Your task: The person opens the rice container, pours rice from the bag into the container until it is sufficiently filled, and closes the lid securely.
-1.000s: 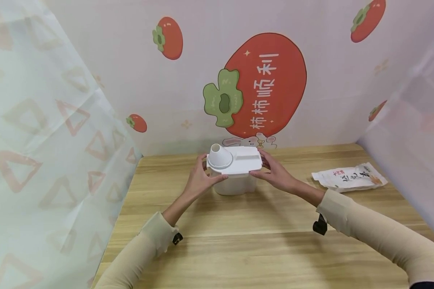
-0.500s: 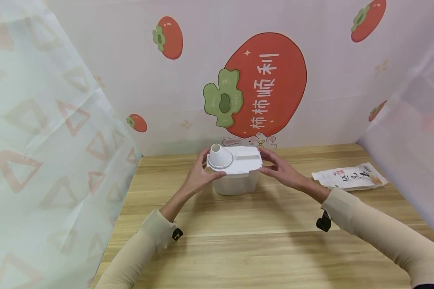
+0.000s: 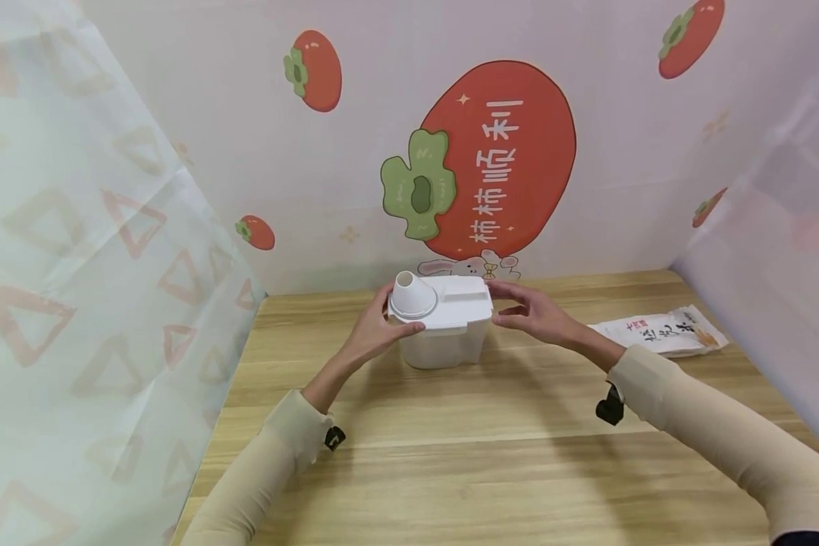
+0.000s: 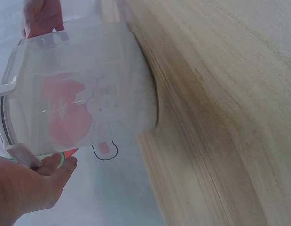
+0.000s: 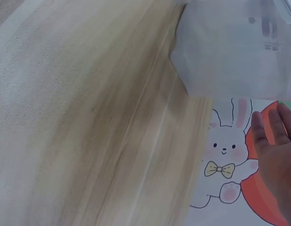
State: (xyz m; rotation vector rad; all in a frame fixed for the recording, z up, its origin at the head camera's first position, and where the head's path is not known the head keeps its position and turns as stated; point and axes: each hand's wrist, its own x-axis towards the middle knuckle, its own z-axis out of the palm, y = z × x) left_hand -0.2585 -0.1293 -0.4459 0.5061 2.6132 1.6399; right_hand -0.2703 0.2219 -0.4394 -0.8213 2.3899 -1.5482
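A translucent plastic storage container [image 3: 442, 350] stands upright at the back of the table. Its white lid [image 3: 459, 309] carries a cone-shaped spout [image 3: 412, 297] on the left. My left hand [image 3: 371, 332] holds the lid's left end, thumb at the front edge and fingers round behind. In the left wrist view, the fingertips of that hand [image 4: 35, 181] are at a clip [image 4: 24, 155] on the lid. At the right end, my right hand [image 3: 539, 315] has its fingers beside the lid. The right wrist view has its fingers extended [image 5: 274, 127] just off the container wall.
A white printed bag [image 3: 662, 334] lies on the wooden table [image 3: 450, 455] to the right. Behind the container rises a wall sheet [image 3: 314, 167] with persimmon and rabbit drawings. Patterned sheets also hang at the left and right sides.
The right thumb has left the lid's front edge and the right hand has drawn slightly to the right. My left hand keeps its hold; the container stays in place.
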